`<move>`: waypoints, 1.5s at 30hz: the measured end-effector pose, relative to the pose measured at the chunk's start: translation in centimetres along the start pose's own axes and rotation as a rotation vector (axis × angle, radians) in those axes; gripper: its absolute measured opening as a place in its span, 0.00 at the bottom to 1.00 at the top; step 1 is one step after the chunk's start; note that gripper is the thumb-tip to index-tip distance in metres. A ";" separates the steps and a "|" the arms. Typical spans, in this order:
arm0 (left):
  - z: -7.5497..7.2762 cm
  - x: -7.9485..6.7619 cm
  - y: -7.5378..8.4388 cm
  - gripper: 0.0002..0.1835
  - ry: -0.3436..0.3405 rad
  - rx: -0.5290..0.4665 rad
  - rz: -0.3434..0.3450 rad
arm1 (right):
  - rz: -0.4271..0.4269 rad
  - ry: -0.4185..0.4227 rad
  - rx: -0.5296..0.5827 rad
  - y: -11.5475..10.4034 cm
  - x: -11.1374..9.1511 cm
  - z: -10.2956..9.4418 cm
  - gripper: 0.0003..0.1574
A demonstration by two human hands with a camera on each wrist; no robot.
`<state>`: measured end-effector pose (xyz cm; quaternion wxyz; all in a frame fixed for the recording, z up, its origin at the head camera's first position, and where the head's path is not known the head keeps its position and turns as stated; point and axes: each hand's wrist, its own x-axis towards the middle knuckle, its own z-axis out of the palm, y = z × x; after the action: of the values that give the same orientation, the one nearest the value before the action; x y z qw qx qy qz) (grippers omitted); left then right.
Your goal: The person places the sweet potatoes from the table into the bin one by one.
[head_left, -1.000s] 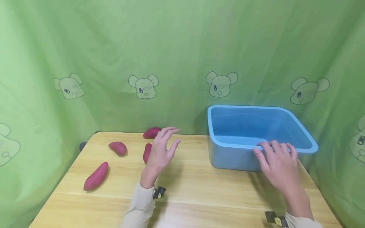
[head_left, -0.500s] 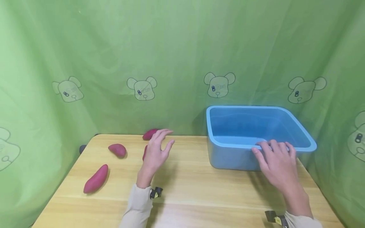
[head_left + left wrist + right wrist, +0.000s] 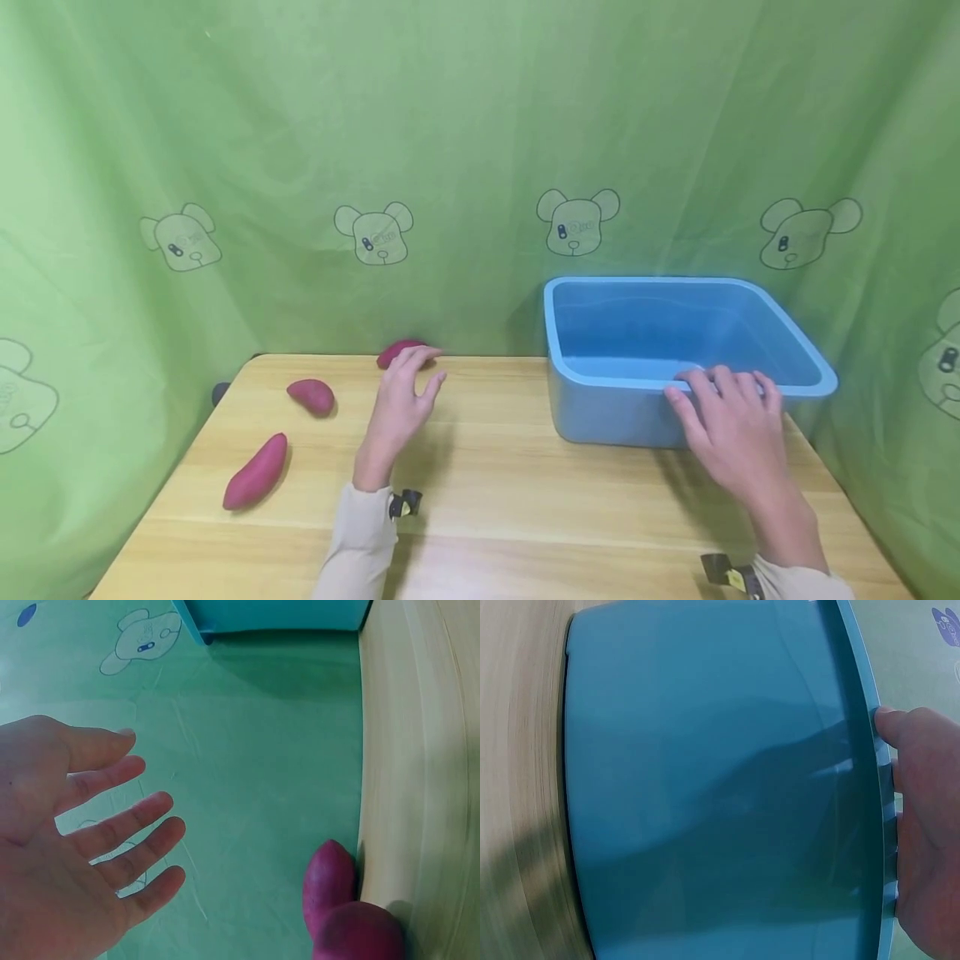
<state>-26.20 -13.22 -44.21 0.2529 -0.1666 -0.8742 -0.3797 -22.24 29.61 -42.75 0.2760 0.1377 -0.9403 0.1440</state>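
My left hand point(image 3: 395, 404) hovers over the back left of the table, fingers spread and loosely bent, with nothing in it. Behind its fingertips lies a purple-red sweet potato point(image 3: 400, 352). Two others, a short curved sweet potato point(image 3: 311, 397) and a long sweet potato point(image 3: 257, 472), lie to its left. The left wrist view shows a nearer sweet potato point(image 3: 361, 934) in front of the far one; in the head view the hand hides it. My right hand point(image 3: 738, 429) grips the front rim of a blue plastic tub point(image 3: 622, 417), thumb outside and fingers over the edge.
The wooden table point(image 3: 495, 492) carries the tub at its back right. A green curtain point(image 3: 465, 125) with printed bear heads hangs behind the table and along both sides. A small dark object point(image 3: 219, 392) shows past the table's left edge.
My left hand has drifted slightly left and toward me, and now covers the sweet potato that was partly visible beside it. The right hand keeps its grip on the tub rim.
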 end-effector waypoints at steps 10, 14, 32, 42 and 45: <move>0.0 -0.2 -1.1 0.19 -0.015 0.043 -0.087 | 0.000 -0.001 0.009 -0.1 0.2 -0.1 0.21; 0.1 -0.5 -1.6 0.19 -0.024 0.073 -0.136 | 0.004 -0.011 0.008 -0.1 0.1 0.0 0.21; 0.2 -1.2 -3.7 0.21 -0.040 0.147 -0.283 | 0.000 -0.003 0.005 -0.1 0.0 0.1 0.22; 0.6 -1.7 -4.7 0.24 -0.085 0.200 -0.387 | 0.001 -0.005 0.004 -0.1 0.0 0.0 0.21; 0.8 -1.8 -5.1 0.25 -0.095 0.204 -0.415 | 0.001 -0.005 0.004 -0.1 0.0 0.0 0.21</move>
<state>-27.45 -16.17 -48.72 0.1434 0.0253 -0.9345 -0.3248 -22.23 29.48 -42.70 0.2731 0.1381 -0.9408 0.1458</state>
